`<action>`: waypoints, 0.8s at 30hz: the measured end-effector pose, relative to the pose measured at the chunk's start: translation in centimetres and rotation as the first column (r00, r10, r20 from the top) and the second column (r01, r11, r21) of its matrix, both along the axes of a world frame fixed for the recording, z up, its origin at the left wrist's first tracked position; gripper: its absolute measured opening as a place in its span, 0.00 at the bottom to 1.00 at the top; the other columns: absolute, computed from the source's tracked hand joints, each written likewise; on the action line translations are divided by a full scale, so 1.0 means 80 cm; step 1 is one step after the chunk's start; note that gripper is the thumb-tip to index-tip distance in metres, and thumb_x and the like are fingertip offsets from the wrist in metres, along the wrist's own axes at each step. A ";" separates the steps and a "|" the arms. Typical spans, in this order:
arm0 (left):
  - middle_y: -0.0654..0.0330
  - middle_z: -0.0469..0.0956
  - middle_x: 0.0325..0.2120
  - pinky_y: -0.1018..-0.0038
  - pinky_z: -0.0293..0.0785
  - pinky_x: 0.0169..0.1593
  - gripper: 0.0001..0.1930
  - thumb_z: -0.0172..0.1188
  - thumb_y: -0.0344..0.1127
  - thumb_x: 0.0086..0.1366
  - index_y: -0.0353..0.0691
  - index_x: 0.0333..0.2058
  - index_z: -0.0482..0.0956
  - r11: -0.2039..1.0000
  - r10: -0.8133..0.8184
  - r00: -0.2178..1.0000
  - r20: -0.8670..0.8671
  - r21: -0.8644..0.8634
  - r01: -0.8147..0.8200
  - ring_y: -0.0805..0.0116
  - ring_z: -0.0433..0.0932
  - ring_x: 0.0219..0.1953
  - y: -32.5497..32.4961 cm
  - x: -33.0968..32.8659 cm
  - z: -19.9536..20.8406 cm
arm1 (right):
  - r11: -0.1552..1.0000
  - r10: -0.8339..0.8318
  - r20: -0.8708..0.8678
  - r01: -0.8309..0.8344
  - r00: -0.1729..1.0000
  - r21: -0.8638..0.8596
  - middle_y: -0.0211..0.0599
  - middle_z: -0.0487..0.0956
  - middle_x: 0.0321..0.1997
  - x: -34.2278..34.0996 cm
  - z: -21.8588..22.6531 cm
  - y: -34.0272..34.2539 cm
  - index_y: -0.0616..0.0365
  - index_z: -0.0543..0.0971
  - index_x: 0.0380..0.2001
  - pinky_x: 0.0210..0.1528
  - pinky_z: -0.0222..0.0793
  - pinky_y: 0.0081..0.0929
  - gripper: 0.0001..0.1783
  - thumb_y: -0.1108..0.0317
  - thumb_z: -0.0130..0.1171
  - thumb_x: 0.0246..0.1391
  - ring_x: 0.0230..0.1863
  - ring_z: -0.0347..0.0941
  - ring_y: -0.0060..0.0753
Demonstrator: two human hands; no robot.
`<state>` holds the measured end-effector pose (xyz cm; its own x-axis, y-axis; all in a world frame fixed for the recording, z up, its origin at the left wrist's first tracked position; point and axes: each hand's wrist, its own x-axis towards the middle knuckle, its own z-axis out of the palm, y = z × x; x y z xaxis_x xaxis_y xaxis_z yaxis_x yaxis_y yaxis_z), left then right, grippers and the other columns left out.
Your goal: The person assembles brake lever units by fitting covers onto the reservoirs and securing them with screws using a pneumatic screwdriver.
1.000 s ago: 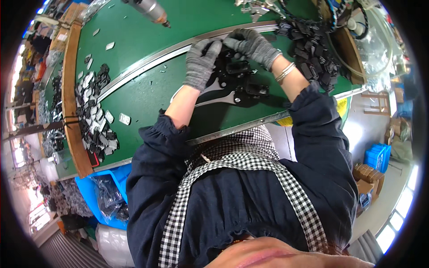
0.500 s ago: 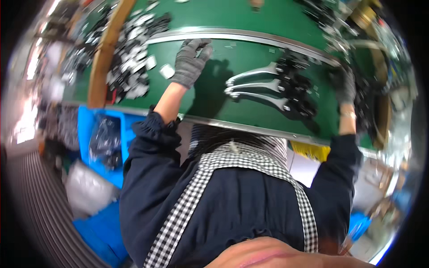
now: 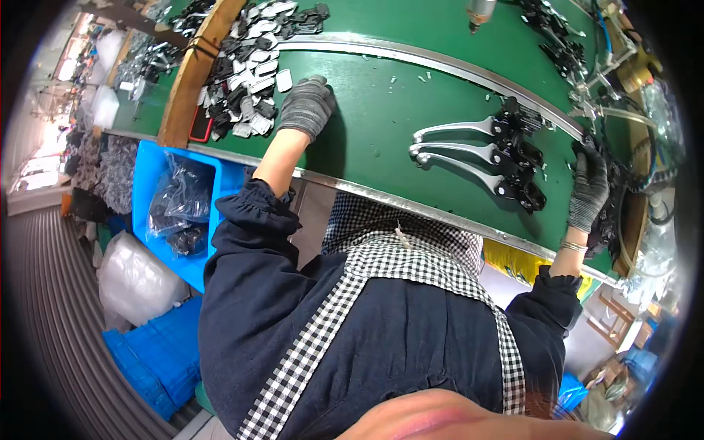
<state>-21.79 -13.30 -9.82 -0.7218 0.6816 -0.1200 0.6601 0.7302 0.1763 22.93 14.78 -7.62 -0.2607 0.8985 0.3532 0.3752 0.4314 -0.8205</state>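
My left hand [image 3: 308,110], in a grey knit glove, rests at the right edge of a heap of small black and white pieces [image 3: 257,81]. Its fingers are curled, and whatever lies under them is hidden. A loose white piece [image 3: 284,81] lies beside its fingers. On the right, my gloved right hand [image 3: 589,187] has its fingers drawn together among black parts [image 3: 605,231] at the bench's right end; what they hold is hidden. Between the hands lie three silver brake levers [image 3: 458,150] with black clamp bodies [image 3: 519,154], side by side.
A metal strip [image 3: 411,57] crosses the green bench [image 3: 381,125]. A wooden bar [image 3: 183,95] bounds the heap on the left. Beyond the strip are a tool tip [image 3: 478,15] and more black levers [image 3: 554,37]. A blue bin [image 3: 144,194] holds bagged parts below.
My view has shifted, so the bench things sit farther right. My left hand has come closer to the heap with its fingers more curled. My right hand has moved nearer to me.
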 end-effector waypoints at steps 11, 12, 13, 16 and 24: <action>0.52 0.79 0.31 0.67 0.76 0.32 0.05 0.64 0.29 0.59 0.41 0.34 0.80 0.499 -0.599 0.801 -0.007 0.779 0.380 0.57 0.79 0.29 0.129 0.216 0.113 | 0.761 0.363 -0.404 -0.517 0.840 -0.392 0.27 0.77 0.32 -0.105 0.089 -0.128 0.57 0.76 0.43 0.33 0.75 0.19 0.08 0.72 0.58 0.60 0.30 0.76 0.20; 0.52 0.78 0.32 0.63 0.77 0.33 0.05 0.64 0.33 0.59 0.42 0.34 0.80 0.350 -0.623 0.759 -0.190 0.800 0.488 0.53 0.79 0.31 0.147 0.238 0.118 | 0.712 0.350 -0.399 -0.518 0.847 -0.475 0.26 0.76 0.30 -0.112 0.089 -0.127 0.57 0.75 0.42 0.30 0.75 0.19 0.07 0.71 0.58 0.61 0.27 0.75 0.19; 0.52 0.78 0.34 0.60 0.77 0.35 0.06 0.63 0.34 0.60 0.42 0.36 0.80 0.419 -0.653 0.737 -0.173 0.729 0.542 0.51 0.79 0.32 0.154 0.252 0.121 | 0.714 0.298 -0.463 -0.517 0.835 -0.473 0.26 0.77 0.30 -0.111 0.088 -0.128 0.58 0.75 0.42 0.28 0.74 0.18 0.07 0.69 0.57 0.62 0.25 0.74 0.18; 0.49 0.77 0.40 0.59 0.77 0.40 0.09 0.60 0.35 0.62 0.41 0.41 0.78 0.357 -0.635 0.708 -0.310 0.695 0.624 0.48 0.78 0.37 0.175 0.279 0.112 | 0.651 0.097 -0.471 -0.414 0.877 -0.637 0.27 0.79 0.28 -0.102 0.079 -0.123 0.59 0.76 0.43 0.26 0.73 0.16 0.10 0.64 0.54 0.65 0.24 0.74 0.17; 0.40 0.67 0.54 0.47 0.56 0.62 0.35 0.53 0.43 0.60 0.28 0.61 0.59 0.376 -0.751 0.529 -0.394 0.404 0.834 0.42 0.65 0.56 0.177 0.290 0.091 | 0.712 -0.169 -0.622 -0.341 0.765 -0.614 0.33 0.81 0.38 -0.095 0.068 -0.125 0.60 0.78 0.48 0.40 0.73 0.19 0.16 0.59 0.52 0.66 0.37 0.76 0.20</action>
